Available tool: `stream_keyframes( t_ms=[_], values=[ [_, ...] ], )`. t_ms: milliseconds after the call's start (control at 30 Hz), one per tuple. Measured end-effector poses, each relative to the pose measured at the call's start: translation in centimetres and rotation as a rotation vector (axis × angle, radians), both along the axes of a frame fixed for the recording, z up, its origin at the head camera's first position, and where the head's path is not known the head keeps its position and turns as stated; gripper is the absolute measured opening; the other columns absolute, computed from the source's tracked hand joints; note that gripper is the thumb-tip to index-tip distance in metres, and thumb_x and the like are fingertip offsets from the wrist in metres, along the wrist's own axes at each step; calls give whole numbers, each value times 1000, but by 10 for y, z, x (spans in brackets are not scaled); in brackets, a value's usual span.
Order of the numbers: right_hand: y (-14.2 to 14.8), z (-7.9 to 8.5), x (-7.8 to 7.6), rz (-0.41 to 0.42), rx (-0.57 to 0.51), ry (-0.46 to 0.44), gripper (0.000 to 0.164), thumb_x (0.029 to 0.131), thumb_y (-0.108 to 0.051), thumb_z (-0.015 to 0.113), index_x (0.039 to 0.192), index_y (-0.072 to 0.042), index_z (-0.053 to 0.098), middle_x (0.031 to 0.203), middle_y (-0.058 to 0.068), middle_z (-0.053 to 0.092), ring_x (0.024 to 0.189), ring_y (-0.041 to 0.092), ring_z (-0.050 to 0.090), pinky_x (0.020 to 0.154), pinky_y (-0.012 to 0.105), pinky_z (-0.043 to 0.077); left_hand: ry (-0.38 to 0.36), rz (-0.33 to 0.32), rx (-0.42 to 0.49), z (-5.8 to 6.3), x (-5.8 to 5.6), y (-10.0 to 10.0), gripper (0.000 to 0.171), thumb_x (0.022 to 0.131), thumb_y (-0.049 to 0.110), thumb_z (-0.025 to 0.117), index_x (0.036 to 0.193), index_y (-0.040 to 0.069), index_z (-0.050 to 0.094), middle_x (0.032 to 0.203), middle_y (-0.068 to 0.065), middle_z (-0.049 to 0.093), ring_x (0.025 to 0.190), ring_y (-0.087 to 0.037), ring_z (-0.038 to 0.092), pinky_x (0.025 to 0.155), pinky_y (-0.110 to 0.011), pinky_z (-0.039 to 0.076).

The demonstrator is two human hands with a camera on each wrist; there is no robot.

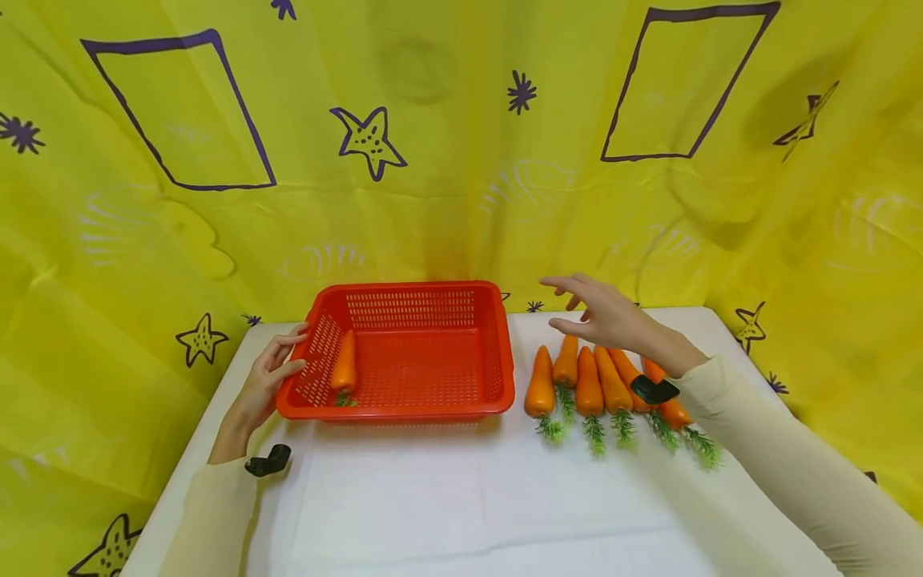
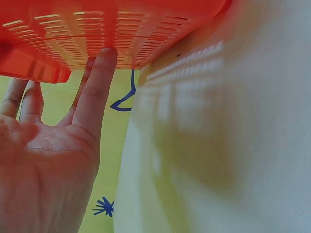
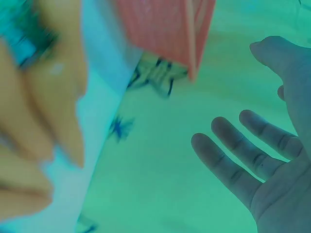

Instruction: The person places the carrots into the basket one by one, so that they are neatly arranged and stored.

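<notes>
My left hand (image 1: 261,386) rests at the left end of a red plastic basket (image 1: 425,413). In the left wrist view, a straight finger (image 2: 97,92) lies against the basket's slotted outer wall, while other fingertips are hidden behind its rim. One orange carrot (image 1: 345,365) with a green top sits inside, leaning along the left wall. Over on the right, my right hand (image 1: 609,314) hovers above several carrots (image 1: 589,385), fingers spread and nothing between them. These carrots lie side by side, leafy ends towards me; my right wrist and sleeve partly cover the rightmost ones.
A white cloth (image 1: 433,505) covers the table. Behind and along both sides hangs a yellow curtain (image 1: 447,216) with dark starfish drawings, close to the table's back edge. Black wrist cameras are strapped over both sleeves.
</notes>
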State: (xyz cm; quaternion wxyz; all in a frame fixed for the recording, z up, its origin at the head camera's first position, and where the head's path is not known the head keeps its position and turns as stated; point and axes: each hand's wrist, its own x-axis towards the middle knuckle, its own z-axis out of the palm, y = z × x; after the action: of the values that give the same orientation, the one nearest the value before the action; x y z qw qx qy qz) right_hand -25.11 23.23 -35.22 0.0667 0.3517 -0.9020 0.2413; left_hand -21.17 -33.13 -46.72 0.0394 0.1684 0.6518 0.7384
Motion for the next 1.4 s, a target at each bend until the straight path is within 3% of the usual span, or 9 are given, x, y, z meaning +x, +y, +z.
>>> stream_keyframes(
  t_ms=[167, 467, 733, 900, 1033, 1233, 1400],
  values=[
    [46, -8, 7, -84, 18, 0, 65, 92, -13, 78, 149, -6, 49, 121, 18, 62, 94, 31, 68, 65, 29, 59, 3, 6, -1, 0, -2, 0, 36, 107, 1, 49, 142, -3, 43, 171, -6, 18, 143, -3, 38, 95, -28, 55],
    [112, -24, 25, -199, 31, -43, 68, 90, -14, 80, 149, -4, 48, 120, 21, 64, 90, 29, 69, 65, 27, 57, 3, 7, 1, 0, -2, 0, 37, 106, -1, 48, 143, -4, 41, 171, -6, 17, 147, -8, 33, 96, -29, 55],
    [142, -29, 31, -257, 17, -79, 67, 91, -14, 79, 148, 1, 47, 117, 27, 65, 89, 38, 70, 64, 25, 57, 3, 9, 0, 0, -3, 0, 37, 106, -1, 48, 143, -4, 41, 171, -8, 16, 152, -14, 27, 97, -29, 54],
    [151, -33, 34, -275, 16, -136, 67, 93, -14, 77, 150, 0, 45, 118, 28, 65, 89, 39, 71, 67, 30, 58, 0, 11, 2, -1, -2, 0, 37, 106, -1, 48, 143, -5, 41, 171, -7, 17, 152, -14, 26, 97, -29, 54],
    [160, -38, 34, -282, 18, -240, 69, 96, -16, 74, 153, 0, 39, 124, 31, 61, 92, 40, 71, 68, 34, 58, -3, 13, -1, 0, -3, 0, 37, 106, -1, 48, 142, -4, 42, 171, -5, 18, 153, -15, 24, 97, -29, 54],
    [172, -51, 31, -252, -48, -553, 71, 100, -17, 68, 155, 3, 27, 138, 43, 44, 100, 45, 69, 71, 43, 62, -7, 20, -15, 0, -4, 0, 36, 106, 0, 48, 142, -3, 42, 171, -4, 19, 155, -19, 21, 96, -29, 54],
    [180, -57, 32, -236, -56, -720, 70, 102, -19, 66, 155, 2, 25, 143, 46, 37, 102, 41, 69, 74, 45, 62, -7, 20, -15, 0, -3, -1, 36, 106, 0, 48, 142, -4, 42, 171, -5, 18, 156, -19, 18, 97, -29, 54]
  ],
)
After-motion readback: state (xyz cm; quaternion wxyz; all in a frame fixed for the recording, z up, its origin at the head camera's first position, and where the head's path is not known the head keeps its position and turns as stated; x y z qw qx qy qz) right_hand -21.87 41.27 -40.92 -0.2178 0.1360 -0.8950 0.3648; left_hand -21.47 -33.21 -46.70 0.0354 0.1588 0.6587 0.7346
